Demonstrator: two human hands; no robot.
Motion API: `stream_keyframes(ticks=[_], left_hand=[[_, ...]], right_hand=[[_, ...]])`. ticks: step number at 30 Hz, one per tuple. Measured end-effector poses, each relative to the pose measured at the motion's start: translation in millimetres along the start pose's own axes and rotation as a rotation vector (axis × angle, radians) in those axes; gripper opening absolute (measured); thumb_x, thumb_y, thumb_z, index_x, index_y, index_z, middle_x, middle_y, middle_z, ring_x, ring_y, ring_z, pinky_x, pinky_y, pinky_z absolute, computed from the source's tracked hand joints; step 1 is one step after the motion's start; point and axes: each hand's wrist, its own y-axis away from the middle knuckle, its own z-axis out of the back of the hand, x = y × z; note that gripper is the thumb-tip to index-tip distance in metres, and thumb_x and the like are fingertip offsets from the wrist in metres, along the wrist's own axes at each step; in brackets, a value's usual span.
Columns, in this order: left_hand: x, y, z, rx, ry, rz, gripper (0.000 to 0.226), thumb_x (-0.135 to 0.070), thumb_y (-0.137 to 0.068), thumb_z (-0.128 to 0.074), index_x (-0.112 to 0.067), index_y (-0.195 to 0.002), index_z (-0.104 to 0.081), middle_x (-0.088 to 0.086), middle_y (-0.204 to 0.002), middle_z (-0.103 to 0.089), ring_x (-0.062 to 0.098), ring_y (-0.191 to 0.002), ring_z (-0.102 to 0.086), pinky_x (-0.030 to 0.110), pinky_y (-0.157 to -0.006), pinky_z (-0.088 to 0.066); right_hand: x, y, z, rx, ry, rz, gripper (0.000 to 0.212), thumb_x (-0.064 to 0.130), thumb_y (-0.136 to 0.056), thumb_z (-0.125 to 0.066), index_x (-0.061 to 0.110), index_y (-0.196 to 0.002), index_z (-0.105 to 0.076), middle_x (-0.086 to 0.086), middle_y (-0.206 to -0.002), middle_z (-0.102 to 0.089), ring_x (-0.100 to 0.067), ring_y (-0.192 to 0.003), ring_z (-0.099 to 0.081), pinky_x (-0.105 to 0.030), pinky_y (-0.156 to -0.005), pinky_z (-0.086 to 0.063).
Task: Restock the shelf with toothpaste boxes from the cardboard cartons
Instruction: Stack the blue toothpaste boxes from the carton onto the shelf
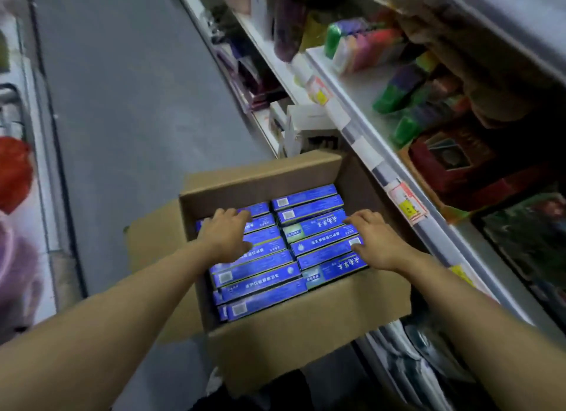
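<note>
My left hand (225,237) and right hand (372,240) lay flat on packed toothpaste boxes (260,272), gripping nothing; prying one free risked spilling neighbours from the carton (291,334).

Grey floor (128,104) carries open cardboard carton (294,328); shelf (361,82) holds coloured packets (364,47).

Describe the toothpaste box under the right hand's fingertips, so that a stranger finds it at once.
Find the open cardboard carton beside the shelf. In its right column of blue boxes, the toothpaste box at the right hand lies third from the far end, showing a pale green patch.
</note>
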Motion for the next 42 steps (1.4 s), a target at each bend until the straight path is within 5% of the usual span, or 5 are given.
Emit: stream_keyframes(ticks=[13, 21, 30, 35, 42], left_hand=[[-71.6, -141.3, -99.9, 0.153, -0.003, -0.121, 0.055, -0.042, -0.089, -0.058, -0.021, -0.136, -0.039, 0.006, -0.139, -0.045, 0.03, -0.126, -0.038, 0.04, -0.101, -0.031], [-99.0, -190.8, -140.9, 0.208, -0.142, -0.206, 0.067, -0.056, -0.08, -0.063, -0.021, -0.133, -0.043, 0.007, -0.126, -0.052, 0.03, -0.119, -0.046, 0.04, -0.099, -0.031], [-92.4, -201.4, -144.9, 0.074, -0.093, -0.29, 0.034, -0.047, -0.077, -0.066, -0.018, -0.087, -0.053, 0.005, -0.095, -0.059, 0.028, -0.093, -0.057, 0.028, -0.064, -0.034], [-86.7, -194.0, -118.6, 0.021, 0.206, -0.12, 0.036, -0.04, -0.078, -0.064, -0.013, -0.102, -0.063, 0.007, -0.094, -0.062, 0.03, -0.093, -0.059, 0.032, -0.073, -0.047], [-27.1, -162.7, -85.9, 0.037, 0.439, -0.064, 0.018, -0.022, -0.085, -0.062, -0.008, -0.096, -0.064, 0.006, -0.082, -0.06, 0.022, -0.076, -0.055, 0.03, -0.069, -0.04]], right_hand=[[-84.4, -94.8, -72.3, 0.109, -0.148, -0.017, 0.057, 0.009, -0.089, -0.056, 0.013, -0.141, -0.034, -0.007, -0.143, -0.03, -0.024, -0.131, -0.027, -0.029, -0.109, -0.026], [-104.5, -105.5, -101.4, 0.08, -0.181, -0.059, 0.052, 0.011, -0.09, -0.052, 0.012, -0.14, -0.035, -0.007, -0.139, -0.032, -0.026, -0.127, -0.031, -0.038, -0.107, -0.032], [-115.7, -101.7, -114.3, 0.066, -0.238, -0.103, 0.05, 0.005, -0.088, -0.05, 0.009, -0.137, -0.039, -0.012, -0.137, -0.036, -0.029, -0.127, -0.037, -0.037, -0.106, -0.032], [-112.3, -93.9, -109.5, 0.06, -0.248, -0.137, 0.051, 0.005, -0.088, -0.05, 0.01, -0.138, -0.038, -0.011, -0.137, -0.035, -0.028, -0.127, -0.037, -0.033, -0.106, -0.032], [-95.7, -91.8, -97.1, 0.051, -0.209, -0.15, 0.05, 0.007, -0.087, -0.051, 0.009, -0.136, -0.041, -0.014, -0.136, -0.038, -0.032, -0.126, -0.04, -0.037, -0.105, -0.035]])
